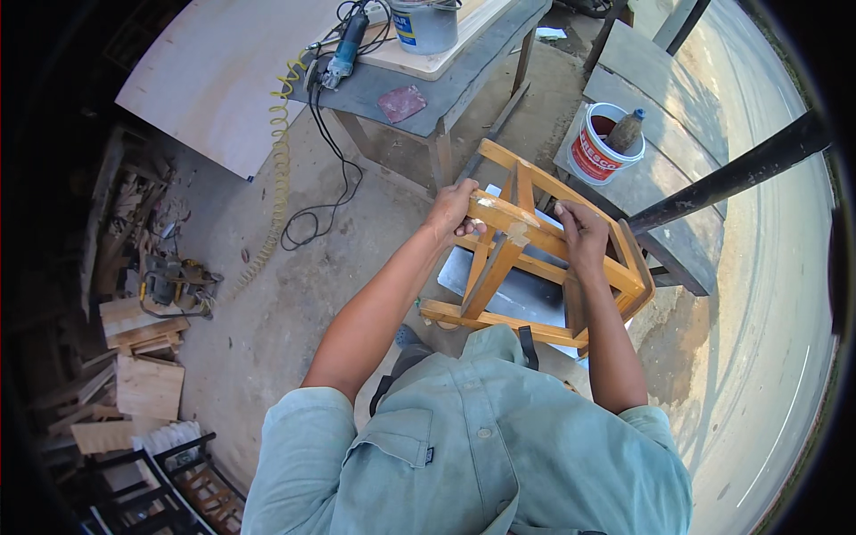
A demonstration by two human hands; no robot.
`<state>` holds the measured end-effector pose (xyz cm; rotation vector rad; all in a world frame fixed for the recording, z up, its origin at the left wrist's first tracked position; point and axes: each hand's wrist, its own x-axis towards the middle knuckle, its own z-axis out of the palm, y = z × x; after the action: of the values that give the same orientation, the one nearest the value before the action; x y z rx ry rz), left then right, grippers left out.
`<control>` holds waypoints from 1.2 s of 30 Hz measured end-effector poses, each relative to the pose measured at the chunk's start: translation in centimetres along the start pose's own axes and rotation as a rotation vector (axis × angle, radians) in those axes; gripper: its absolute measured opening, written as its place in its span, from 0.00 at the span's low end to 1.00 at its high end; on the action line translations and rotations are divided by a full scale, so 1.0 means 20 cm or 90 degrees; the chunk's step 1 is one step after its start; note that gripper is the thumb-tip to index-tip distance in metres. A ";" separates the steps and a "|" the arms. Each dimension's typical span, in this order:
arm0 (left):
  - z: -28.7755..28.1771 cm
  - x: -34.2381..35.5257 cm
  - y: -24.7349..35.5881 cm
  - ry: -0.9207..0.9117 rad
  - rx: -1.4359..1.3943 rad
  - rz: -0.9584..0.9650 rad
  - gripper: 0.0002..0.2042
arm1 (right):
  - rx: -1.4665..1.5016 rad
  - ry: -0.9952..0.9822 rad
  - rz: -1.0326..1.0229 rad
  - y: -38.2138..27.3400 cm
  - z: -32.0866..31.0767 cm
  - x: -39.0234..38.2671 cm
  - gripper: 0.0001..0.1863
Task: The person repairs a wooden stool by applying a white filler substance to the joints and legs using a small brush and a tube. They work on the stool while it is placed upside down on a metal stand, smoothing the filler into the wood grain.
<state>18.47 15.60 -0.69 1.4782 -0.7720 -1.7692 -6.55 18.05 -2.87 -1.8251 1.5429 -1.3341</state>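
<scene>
A wooden stool [505, 276] lies tipped on its side in front of me, its legs and crossbars facing up. Pale, whitish patches mark its uppermost leg. My left hand [453, 212] is wrapped round the end of that leg. Farther along the same leg, toward the seat, my right hand [584, 234] has its fingers pressed together against or just over the wood. Whether something small sits in those fingers is hidden. A grey-blue flat sheet [522, 301] shows beneath the stool, between its bars.
Ahead, a worktable [419, 116] bears an angle grinder [346, 55], a pail [426, 27] and a reddish pad [402, 104]. A white-and-red bucket [599, 160] holding a bottle [625, 130] stands to the right by a dark post [731, 174]. Cables and wood scraps [150, 385] lie left.
</scene>
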 end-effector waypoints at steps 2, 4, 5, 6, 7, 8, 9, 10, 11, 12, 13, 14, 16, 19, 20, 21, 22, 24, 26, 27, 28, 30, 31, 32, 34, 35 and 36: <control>-0.02 0.07 0.02 -0.015 0.006 -0.011 0.19 | -0.001 -0.081 -0.123 -0.16 0.12 0.07 0.06; -0.01 0.09 0.05 -0.017 0.013 -0.018 0.19 | 0.042 -0.078 -0.188 -0.25 0.24 0.12 0.06; 0.00 0.09 0.06 -0.012 0.017 -0.021 0.20 | 0.061 -0.082 -0.161 -0.26 0.29 0.12 0.06; 0.01 0.10 0.08 -0.006 0.020 -0.024 0.20 | 0.081 -0.087 -0.135 -0.25 0.33 0.13 0.06; 0.02 0.10 0.08 0.001 0.025 -0.026 0.20 | 0.104 -0.094 -0.110 -0.25 0.37 0.13 0.06; 0.02 0.10 0.09 0.009 0.030 -0.028 0.21 | 0.118 -0.097 -0.088 -0.24 0.39 0.13 0.06; 0.03 0.10 0.09 0.017 0.035 -0.029 0.21 | 0.106 -0.092 -0.102 -0.25 0.39 0.13 0.06; 0.03 0.11 0.08 0.025 0.046 -0.020 0.22 | 0.093 -0.090 -0.114 -0.24 0.39 0.12 0.05; 0.03 0.11 0.07 0.032 0.057 -0.011 0.23 | 0.080 -0.086 -0.126 -0.24 0.39 0.12 0.05; 0.03 0.12 0.06 0.039 0.069 -0.002 0.23 | 0.068 -0.090 -0.140 -0.24 0.39 0.12 0.06; 0.02 0.14 0.04 0.056 0.097 0.000 0.24 | 0.055 -0.093 -0.154 -0.24 0.39 0.12 0.06; 0.01 0.16 0.02 0.073 0.125 0.002 0.25 | 0.043 -0.097 -0.168 -0.25 0.38 0.12 0.06; 0.01 0.18 0.01 0.093 0.146 0.008 0.26 | 0.035 -0.104 -0.160 -0.25 0.38 0.12 0.06; 0.03 0.16 0.00 0.093 0.122 0.035 0.27 | 0.025 -0.108 -0.163 -0.26 0.38 0.12 0.06; 0.03 0.17 -0.02 0.086 0.110 0.052 0.27 | 0.023 -0.108 -0.168 -0.27 0.38 0.12 0.06; 0.02 0.18 -0.03 0.078 0.099 0.068 0.27 | 0.016 -0.107 -0.175 -0.27 0.38 0.12 0.07; 0.02 0.17 -0.04 0.072 0.092 0.084 0.26 | 0.009 -0.106 -0.180 -0.27 0.38 0.12 0.07; 0.02 0.18 -0.04 0.061 0.077 0.116 0.25 | -0.008 -0.103 -0.193 -0.26 0.38 0.13 0.07; 0.02 0.17 -0.04 0.049 0.070 0.115 0.25 | -0.022 -0.098 -0.208 -0.25 0.38 0.13 0.08; 0.02 0.17 -0.03 0.043 0.066 0.114 0.25 | -0.014 -0.095 -0.203 -0.26 0.38 0.14 0.08; 0.02 0.17 -0.03 0.046 0.063 0.111 0.25 | -0.008 -0.091 -0.198 -0.27 0.38 0.14 0.08; 0.03 0.17 -0.03 0.051 0.057 0.106 0.24 | 0.003 -0.093 -0.178 -0.27 0.38 0.14 0.09; 0.02 0.18 -0.04 0.050 0.055 0.110 0.24 | 0.010 -0.101 -0.163 -0.27 0.39 0.14 0.09; 0.01 0.19 -0.05 0.049 0.054 0.114 0.24 | 0.018 -0.108 -0.148 -0.27 0.40 0.14 0.09; 0.01 0.21 -0.07 0.048 0.053 0.117 0.24 | 0.011 -0.108 -0.143 -0.26 0.40 0.14 0.09; 0.02 0.21 -0.07 0.048 0.053 0.115 0.24 | 0.008 -0.108 -0.139 -0.25 0.40 0.14 0.09; 0.02 0.21 -0.07 0.049 0.053 0.114 0.24 | 0.012 -0.107 -0.129 -0.25 0.41 0.14 0.09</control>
<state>17.47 13.05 -4.06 1.4735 -0.9190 -1.5547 2.73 14.95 -1.65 -2.0689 1.2838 -1.2383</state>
